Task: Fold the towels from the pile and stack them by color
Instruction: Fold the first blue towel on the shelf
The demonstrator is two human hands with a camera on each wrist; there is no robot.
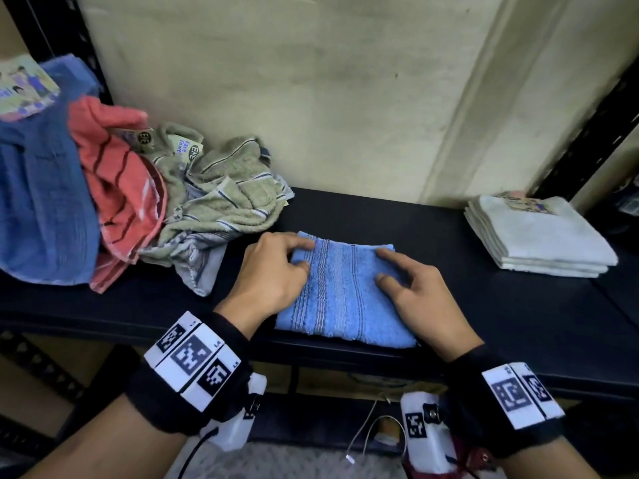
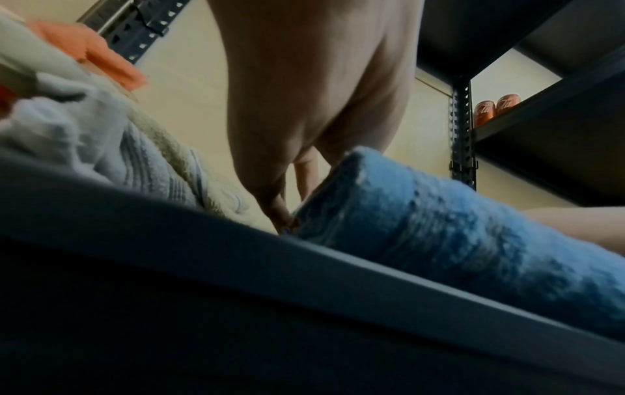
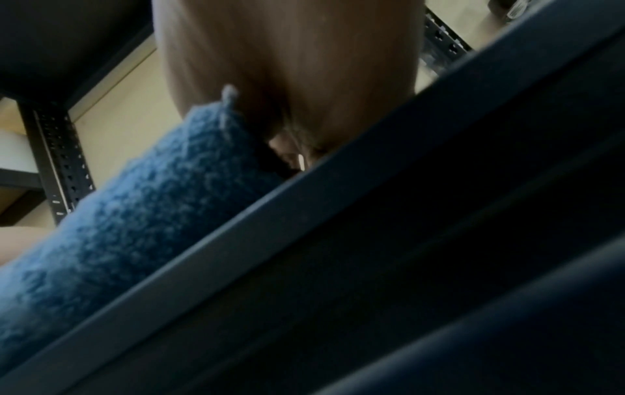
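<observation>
Blue terry cloth was found under both hands: a folded blue towel (image 1: 342, 292) lay flat on the dark shelf (image 1: 484, 305), near its front edge. The left hand (image 1: 268, 274) was placed on the towel's left edge, fingers bent and the fingertips (image 1: 304, 243) pressed onto the cloth; whether the edge was pinched could not be told from the head view, and in the left wrist view only the underside of the hand (image 2: 304, 93) was seen beside the towel's (image 2: 456, 227) end. The right hand (image 1: 420, 295) was laid on the towel's right half, fingers spread and nearly straight, nothing being gripped. In the right wrist view the palm (image 3: 290, 66) was seen against the towel (image 3: 128, 227), with the shelf's front lip (image 3: 304, 213) below.

To the left of the towel, an unfolded pile was recorded on the same shelf: an olive striped towel (image 1: 224, 188) nearest, touching a pale grey striped one (image 1: 193, 261) beneath it, then a red striped towel (image 1: 117, 181), then a dark blue towel (image 1: 41, 202) at the far left. Paper labels (image 1: 179, 146) were noted on the olive cloth.

At the right end of the shelf, well apart from the blue towel, a stack of folded white towels (image 1: 539, 236) was observed, with a printed label (image 1: 525, 203) on top. A cream wall (image 1: 311, 98) stood behind, framed by black perforated uprights (image 1: 587, 133).
</observation>
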